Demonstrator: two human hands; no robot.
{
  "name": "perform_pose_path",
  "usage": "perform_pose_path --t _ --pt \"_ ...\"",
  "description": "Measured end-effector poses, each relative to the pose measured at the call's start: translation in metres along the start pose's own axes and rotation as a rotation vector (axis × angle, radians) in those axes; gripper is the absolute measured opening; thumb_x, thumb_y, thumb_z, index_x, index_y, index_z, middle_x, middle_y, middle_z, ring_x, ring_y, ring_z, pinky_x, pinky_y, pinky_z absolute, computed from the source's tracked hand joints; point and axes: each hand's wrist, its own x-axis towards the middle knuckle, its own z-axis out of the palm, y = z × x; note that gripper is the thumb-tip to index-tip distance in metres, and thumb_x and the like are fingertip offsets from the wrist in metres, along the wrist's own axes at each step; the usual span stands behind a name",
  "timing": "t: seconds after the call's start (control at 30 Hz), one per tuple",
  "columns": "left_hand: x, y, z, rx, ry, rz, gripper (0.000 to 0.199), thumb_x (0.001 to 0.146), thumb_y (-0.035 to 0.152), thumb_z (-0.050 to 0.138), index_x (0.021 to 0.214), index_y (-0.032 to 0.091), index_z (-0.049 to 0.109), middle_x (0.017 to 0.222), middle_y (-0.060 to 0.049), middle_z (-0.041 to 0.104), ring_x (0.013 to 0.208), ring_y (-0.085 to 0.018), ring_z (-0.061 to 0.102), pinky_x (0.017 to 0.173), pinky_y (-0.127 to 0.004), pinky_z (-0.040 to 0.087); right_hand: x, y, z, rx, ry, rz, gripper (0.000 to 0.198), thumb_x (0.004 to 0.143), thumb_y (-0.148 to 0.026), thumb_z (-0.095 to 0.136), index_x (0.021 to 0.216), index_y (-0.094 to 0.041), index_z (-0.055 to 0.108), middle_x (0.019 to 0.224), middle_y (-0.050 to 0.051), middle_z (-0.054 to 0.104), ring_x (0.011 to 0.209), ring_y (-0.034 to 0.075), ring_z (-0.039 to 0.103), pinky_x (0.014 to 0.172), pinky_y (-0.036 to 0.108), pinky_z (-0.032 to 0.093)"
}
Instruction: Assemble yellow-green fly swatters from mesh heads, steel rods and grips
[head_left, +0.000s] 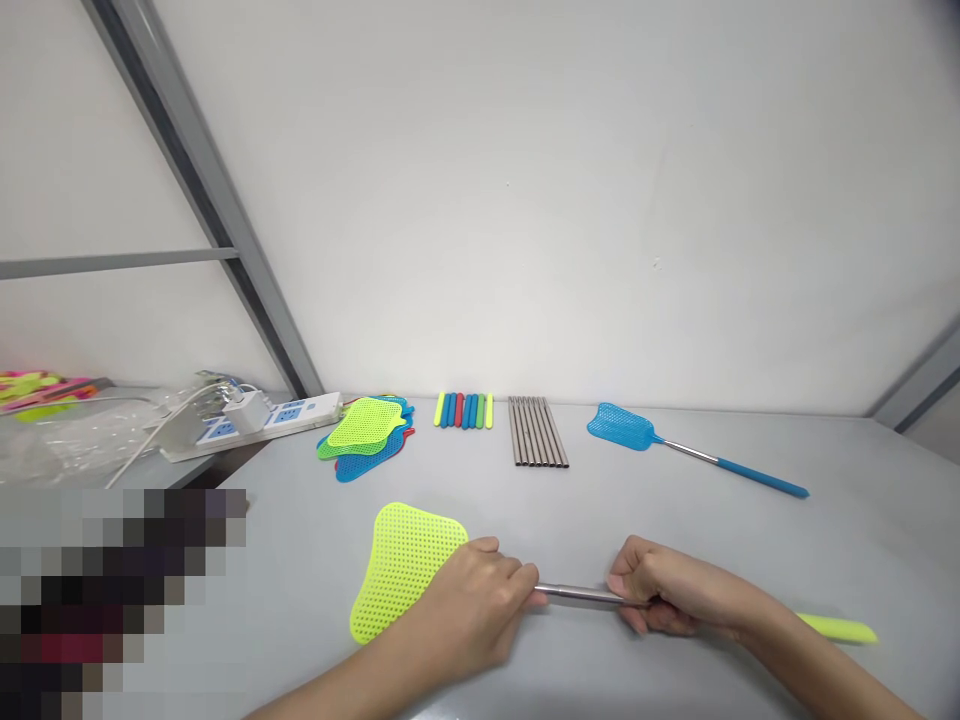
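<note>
A yellow fly swatter lies across the front of the grey table, its perforated head to the left. My left hand is closed around it just beside the head, covering the neck. Between my hands shows its metal rod, with a thicker section on the right. My right hand grips that rod farther right, fingers curled round it. Past my right forearm the swatter's yellow handle sticks out. Behind, a blue fly swatter rests whole, head to the left.
Along the back lie a pile of loose swatter heads, a row of coloured handles and several metal rods. A power strip with a white plug stands at the left, near clear plastic bags. A white wall rises behind.
</note>
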Motion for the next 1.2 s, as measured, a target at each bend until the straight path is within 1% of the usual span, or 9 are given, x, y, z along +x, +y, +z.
perform_pose_path --t 0.1,0.2,0.33,0.43,0.57,0.7,0.83,1.0,1.2 --pt "-0.001 -0.002 -0.002 -0.022 -0.009 -0.025 0.023 0.086 0.023 0.033 0.065 0.017 0.039 0.056 0.001 0.055 0.049 -0.012 0.047 0.055 -0.027 0.026 0.001 0.001 0.003 -0.036 0.024 -0.013 0.026 0.070 -0.023 0.040 0.047 -0.014 0.048 0.032 -0.008 0.024 0.029 0.004 0.012 0.033 0.021 0.007" --pt "0.000 -0.006 -0.005 -0.054 -0.027 -0.058 0.025 0.086 0.025 0.033 0.064 0.017 0.039 0.056 0.001 0.055 0.049 -0.011 0.046 0.057 -0.027 0.026 0.003 0.002 0.004 -0.070 0.055 -0.058 0.035 0.078 -0.032 0.039 0.052 -0.013 0.052 0.035 -0.007 0.026 0.032 0.004 0.015 0.035 0.021 0.011" --pt "0.000 -0.011 -0.009 -0.096 -0.044 -0.088 0.028 0.087 0.029 0.032 0.064 0.017 0.041 0.055 0.002 0.054 0.049 -0.011 0.046 0.059 -0.027 0.028 0.001 0.000 0.003 -0.225 0.100 -0.114 0.042 0.083 -0.041 0.037 0.065 -0.011 0.059 0.040 -0.006 0.033 0.036 0.005 0.022 0.040 0.020 0.019" --pt "0.001 -0.013 -0.010 -0.137 -0.052 -0.104 0.029 0.087 0.030 0.032 0.064 0.017 0.044 0.054 0.002 0.054 0.049 -0.011 0.046 0.060 -0.027 0.029 -0.002 -0.003 0.001 -0.320 0.105 -0.112 0.046 0.083 -0.047 0.034 0.075 -0.011 0.061 0.045 -0.005 0.038 0.040 0.005 0.027 0.042 0.019 0.023" --pt "0.000 -0.014 -0.010 -0.186 -0.046 -0.110 0.032 0.088 0.032 0.032 0.065 0.017 0.048 0.054 0.001 0.054 0.053 -0.012 0.046 0.064 -0.028 0.031 -0.006 -0.007 -0.001 -0.418 0.101 -0.102 0.035 0.078 -0.046 0.046 0.079 -0.013 0.058 0.052 -0.003 0.045 0.046 0.007 0.034 0.043 0.018 0.024" --pt "0.000 -0.017 -0.011 -0.231 -0.028 -0.147 0.035 0.088 0.036 0.033 0.063 0.016 0.049 0.055 0.000 0.052 0.063 -0.014 0.047 0.061 -0.026 0.031 -0.008 -0.009 -0.002 -0.460 0.192 -0.129 0.026 0.076 -0.042 0.051 0.084 -0.017 0.053 0.057 -0.003 0.050 0.052 0.009 0.040 0.047 0.018 0.028" --pt "-0.001 -0.025 -0.012 -0.260 -0.019 -0.167 0.037 0.086 0.038 0.036 0.059 0.016 0.048 0.052 0.000 0.048 0.064 -0.014 0.044 0.058 -0.026 0.030 -0.009 -0.012 -0.002 -0.557 0.299 -0.173 0.027 0.076 -0.043 0.049 0.072 -0.017 0.053 0.058 -0.003 0.046 0.053 0.009 0.038 0.046 0.018 0.026" --pt "-0.003 -0.033 -0.012 -0.287 -0.033 -0.161 0.038 0.085 0.038 0.038 0.055 0.016 0.045 0.048 0.000 0.044 0.064 -0.015 0.043 0.055 -0.025 0.028 -0.008 -0.015 -0.007 -0.597 0.312 -0.178 0.031 0.076 -0.043 0.048 0.070 -0.015 0.059 0.057 -0.002 0.042 0.053 0.009 0.036 0.045 0.020 0.024" --pt "-0.005 -0.031 -0.008 -0.272 -0.060 -0.120 0.035 0.087 0.035 0.035 0.059 0.017 0.047 0.052 0.000 0.049 0.059 -0.013 0.045 0.054 -0.024 0.028 -0.009 -0.012 -0.010 -0.641 0.286 -0.207 0.030 0.075 -0.037 0.048 0.057 -0.014 0.051 0.051 -0.004 0.032 0.048 0.007 0.027 0.043 0.021 0.018"
